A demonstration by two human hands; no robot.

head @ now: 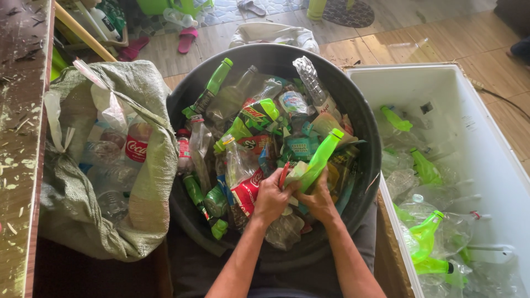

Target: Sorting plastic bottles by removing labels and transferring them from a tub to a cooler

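Floor (397,41): wood planks beyond the hands, far side, with pink sandals (187,38) and a white bag (274,34) lying on it well past the tub.

Cooler (441,88): white, open, to the right of the right hand, part full of clear and green bottles, no labels seen on most.

Sack (146,182): grey-green woven, open, to the left of the left hand, holds clear bottles, some with red labels. Its rim leans against the tub.

Tub (364,132): big, round, dark, straight ahead of both hands and under them. Heaped with crushed plastic bottles, green and clear, many with labels. The pile crowds the hands on all sides; a red-labelled bottle (247,190) lies just left of the left hand, touching or nearly so. A clear crushed one (284,229) sits just below both wrists.

Desk (19,138): worn edge with flaking paint, far left of the hands, beyond the sack.

Green bottle (319,161): lime, cap on, tilted up and away to the right, its lower end between the two hands, over the near part of the tub.

Left hand (270,198): fingers curled closed at the bottle's base, pinching a red strip there, looks like label; cannot tell for sure.

Right hand (318,198): closed round the lower body of the green bottle, thumb side touching the left hand.
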